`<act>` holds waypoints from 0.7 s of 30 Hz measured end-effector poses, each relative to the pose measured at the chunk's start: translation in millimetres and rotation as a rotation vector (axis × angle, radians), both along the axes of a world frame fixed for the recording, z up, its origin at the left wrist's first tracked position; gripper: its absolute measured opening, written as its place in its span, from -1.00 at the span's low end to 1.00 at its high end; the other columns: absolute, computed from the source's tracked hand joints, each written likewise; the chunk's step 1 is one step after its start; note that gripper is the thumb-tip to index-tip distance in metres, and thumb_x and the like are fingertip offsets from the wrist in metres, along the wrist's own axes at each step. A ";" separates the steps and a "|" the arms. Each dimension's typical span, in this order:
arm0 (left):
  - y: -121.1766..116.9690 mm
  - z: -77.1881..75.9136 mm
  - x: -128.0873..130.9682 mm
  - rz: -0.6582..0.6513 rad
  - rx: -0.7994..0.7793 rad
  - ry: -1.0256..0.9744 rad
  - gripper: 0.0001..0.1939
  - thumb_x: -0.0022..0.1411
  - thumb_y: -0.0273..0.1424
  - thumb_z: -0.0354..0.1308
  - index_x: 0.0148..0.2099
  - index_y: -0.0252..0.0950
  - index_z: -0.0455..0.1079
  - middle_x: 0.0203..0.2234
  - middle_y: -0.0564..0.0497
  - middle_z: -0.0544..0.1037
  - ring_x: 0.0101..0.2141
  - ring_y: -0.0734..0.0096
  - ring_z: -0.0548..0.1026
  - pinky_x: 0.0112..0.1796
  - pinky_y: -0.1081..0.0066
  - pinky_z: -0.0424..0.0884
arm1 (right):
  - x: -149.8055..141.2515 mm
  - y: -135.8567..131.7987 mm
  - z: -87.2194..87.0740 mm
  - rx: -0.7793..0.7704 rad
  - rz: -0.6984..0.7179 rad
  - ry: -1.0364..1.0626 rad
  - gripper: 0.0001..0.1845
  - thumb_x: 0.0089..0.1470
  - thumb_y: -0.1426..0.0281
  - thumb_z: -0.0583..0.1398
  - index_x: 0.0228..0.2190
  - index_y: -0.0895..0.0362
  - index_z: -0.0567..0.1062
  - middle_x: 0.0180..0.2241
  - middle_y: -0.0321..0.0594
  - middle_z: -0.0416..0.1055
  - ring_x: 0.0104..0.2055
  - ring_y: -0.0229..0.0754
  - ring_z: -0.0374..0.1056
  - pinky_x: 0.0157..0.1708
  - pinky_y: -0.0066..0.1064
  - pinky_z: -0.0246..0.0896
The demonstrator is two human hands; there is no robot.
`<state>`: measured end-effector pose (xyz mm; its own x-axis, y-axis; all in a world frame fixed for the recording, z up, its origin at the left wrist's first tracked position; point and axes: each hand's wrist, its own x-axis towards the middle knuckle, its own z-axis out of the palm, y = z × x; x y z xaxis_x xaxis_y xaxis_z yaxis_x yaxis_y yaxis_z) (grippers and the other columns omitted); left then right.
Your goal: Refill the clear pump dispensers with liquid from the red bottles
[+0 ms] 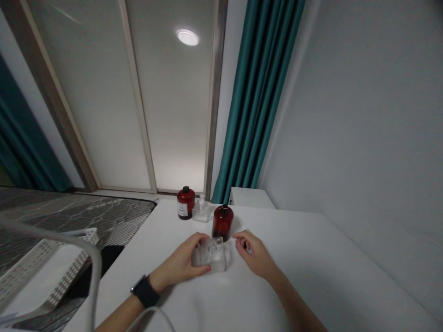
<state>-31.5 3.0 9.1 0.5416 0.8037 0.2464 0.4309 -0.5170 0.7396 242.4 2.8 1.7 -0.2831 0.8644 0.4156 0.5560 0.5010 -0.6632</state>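
Note:
My left hand (pixel 188 258), with a black watch on its wrist, grips a clear, square-based container (pixel 217 262) from its left side, thumb in front and fingers behind. The container rests on the white table or is just above it; I cannot tell which. Just behind it stands a dark red bottle (pixel 222 222) with an uncapped-looking neck. My right hand (pixel 254 254) is to the right of this bottle, its fingers curled in. Something small and dark shows between those fingers, too unclear to name.
Farther back on the white table (pixel 277 272) stand a red bottle with a white label and black cap (pixel 186 203) and a clear pump bottle (pixel 201 210). A white perforated basket (pixel 69 267) lies at the left. A pale curved tube (pixel 95 276) crosses the lower left.

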 end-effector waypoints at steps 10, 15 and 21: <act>-0.2 -1.7 0.0 0.006 0.056 0.104 -0.41 0.06 -0.38 0.33 0.13 -0.24 0.23 -0.04 -0.10 0.45 -0.04 0.10 0.44 0.01 0.15 0.37 | 38.4 33.6 -36.3 0.109 -0.301 -0.149 -0.62 0.11 0.57 0.04 -0.10 0.09 0.50 -0.19 -0.11 0.34 -0.09 -0.03 0.32 -0.01 -0.15 0.25; 1.0 -5.9 -1.0 0.010 0.099 0.120 -0.39 0.06 -0.37 0.34 0.14 -0.23 0.23 -0.03 -0.10 0.46 -0.04 0.09 0.45 0.00 0.14 0.38 | 37.9 29.9 -42.1 0.064 -0.298 -0.284 -0.48 0.02 0.63 0.08 -0.03 0.00 0.48 -0.09 -0.13 0.39 -0.02 -0.01 0.29 -0.01 -0.15 0.19; 0.2 -5.1 -1.4 0.018 0.111 0.134 -0.38 0.07 -0.37 0.34 0.16 -0.24 0.23 0.00 -0.12 0.46 -0.02 0.07 0.45 0.03 0.13 0.38 | 35.8 28.7 -40.2 0.032 -0.293 -0.382 -0.54 0.11 0.57 0.09 0.01 -0.01 0.43 -0.01 -0.14 0.44 0.04 0.00 0.29 -0.05 -0.19 0.16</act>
